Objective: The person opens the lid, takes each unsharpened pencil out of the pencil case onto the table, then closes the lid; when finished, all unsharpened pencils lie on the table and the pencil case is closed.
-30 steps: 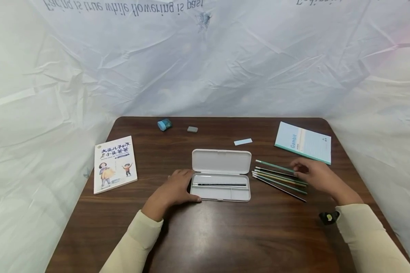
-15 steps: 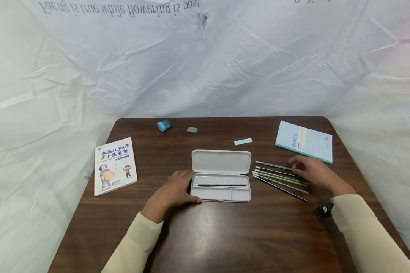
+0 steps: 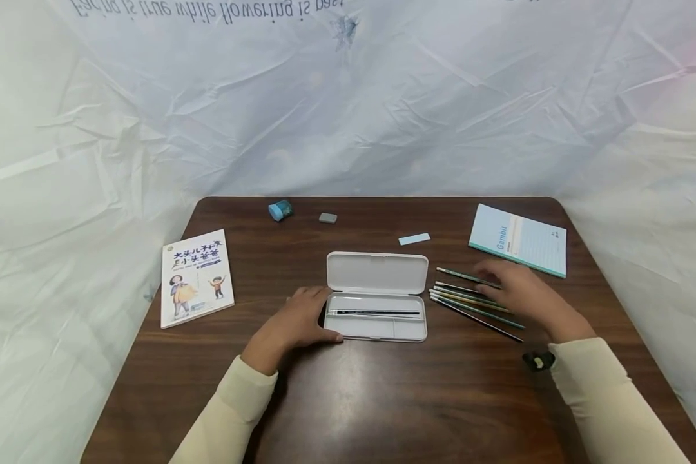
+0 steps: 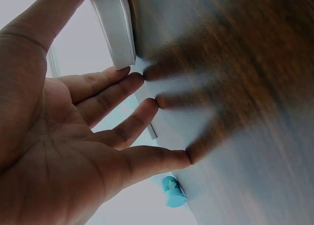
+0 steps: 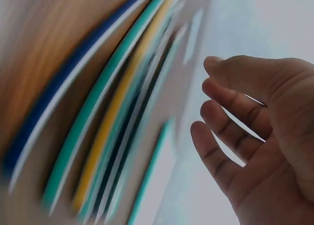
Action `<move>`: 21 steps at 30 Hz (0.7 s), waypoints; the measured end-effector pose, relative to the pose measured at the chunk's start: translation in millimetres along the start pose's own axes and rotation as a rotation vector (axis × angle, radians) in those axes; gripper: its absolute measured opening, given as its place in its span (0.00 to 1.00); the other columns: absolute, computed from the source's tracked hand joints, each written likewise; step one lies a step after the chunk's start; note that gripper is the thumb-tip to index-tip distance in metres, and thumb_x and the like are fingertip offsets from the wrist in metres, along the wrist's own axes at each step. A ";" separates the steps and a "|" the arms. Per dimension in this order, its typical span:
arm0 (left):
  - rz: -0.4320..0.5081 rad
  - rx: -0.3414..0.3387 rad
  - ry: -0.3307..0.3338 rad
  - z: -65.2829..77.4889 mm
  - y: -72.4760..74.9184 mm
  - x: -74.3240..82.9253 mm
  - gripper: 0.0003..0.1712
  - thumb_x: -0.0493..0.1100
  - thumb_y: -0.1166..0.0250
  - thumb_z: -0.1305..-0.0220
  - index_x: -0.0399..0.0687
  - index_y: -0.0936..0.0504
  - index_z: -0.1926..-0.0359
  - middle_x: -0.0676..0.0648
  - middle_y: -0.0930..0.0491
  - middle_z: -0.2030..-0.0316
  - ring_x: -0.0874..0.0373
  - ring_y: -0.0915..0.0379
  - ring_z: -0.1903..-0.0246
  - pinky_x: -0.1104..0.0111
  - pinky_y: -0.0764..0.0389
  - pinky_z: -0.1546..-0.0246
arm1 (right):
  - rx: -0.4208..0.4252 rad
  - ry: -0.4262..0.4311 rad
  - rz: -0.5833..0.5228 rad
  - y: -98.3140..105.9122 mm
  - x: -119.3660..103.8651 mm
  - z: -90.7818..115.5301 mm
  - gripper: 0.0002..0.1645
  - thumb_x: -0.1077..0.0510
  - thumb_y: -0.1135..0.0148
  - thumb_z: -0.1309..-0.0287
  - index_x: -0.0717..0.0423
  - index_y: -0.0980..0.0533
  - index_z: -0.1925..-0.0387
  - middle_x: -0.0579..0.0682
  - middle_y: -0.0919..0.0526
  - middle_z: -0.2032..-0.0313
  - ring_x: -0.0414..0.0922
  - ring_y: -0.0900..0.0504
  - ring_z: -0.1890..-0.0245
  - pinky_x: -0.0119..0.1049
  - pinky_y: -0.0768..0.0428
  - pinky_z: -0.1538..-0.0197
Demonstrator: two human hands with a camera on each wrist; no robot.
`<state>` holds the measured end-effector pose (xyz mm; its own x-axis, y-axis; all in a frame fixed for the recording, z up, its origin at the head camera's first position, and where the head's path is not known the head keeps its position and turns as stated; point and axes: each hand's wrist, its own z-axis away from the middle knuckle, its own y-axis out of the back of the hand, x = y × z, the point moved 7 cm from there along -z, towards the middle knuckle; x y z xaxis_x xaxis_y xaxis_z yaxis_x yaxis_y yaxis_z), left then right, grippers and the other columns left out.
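My left hand (image 3: 296,322) rests at the left end of an open white pencil case (image 3: 377,272). In the left wrist view its fingers are spread, with fingertips on the tabletop and one right at the corner of the case. A dark pencil (image 3: 377,313) lies in the long compartment of the case. My right hand (image 3: 522,296) is over the far ends of several loose pencils (image 3: 477,319), including a green pencil (image 3: 461,276) at the back. In the right wrist view its fingers are loosely bent with nothing between them, beside a yellow pencil (image 5: 117,104) and others.
A picture-covered book (image 3: 209,296) lies at the left. Toward the back are a blue pencil sharpener (image 3: 280,210), a grey eraser (image 3: 327,218) and a pale blue strip (image 3: 414,239). A light blue notebook (image 3: 522,238) lies at the back right of the brown table (image 3: 348,399).
My right hand has moved left over the pencils, its fingers reaching farther across them. My left hand stays beside the case, and the pencil in it has not moved.
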<state>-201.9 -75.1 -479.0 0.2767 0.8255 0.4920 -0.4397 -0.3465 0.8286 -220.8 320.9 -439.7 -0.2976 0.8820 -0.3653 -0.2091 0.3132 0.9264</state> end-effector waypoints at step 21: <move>-0.006 0.017 -0.006 -0.6 0.1 -1.3 0.57 0.60 0.13 0.41 0.45 0.29 0.18 0.38 0.27 0.21 0.31 0.36 0.19 0.21 0.36 0.25 | -0.099 0.285 -0.045 -76.3 -136.3 -45.1 0.12 0.64 0.29 0.24 0.57 0.14 0.43 0.45 0.10 0.58 0.37 0.14 0.60 0.41 0.13 0.54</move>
<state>-202.9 -75.9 -479.7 0.2840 0.8248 0.4889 -0.4238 -0.3493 0.8357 -206.3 160.9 -464.7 -0.5321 0.7293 -0.4300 -0.3142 0.3016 0.9002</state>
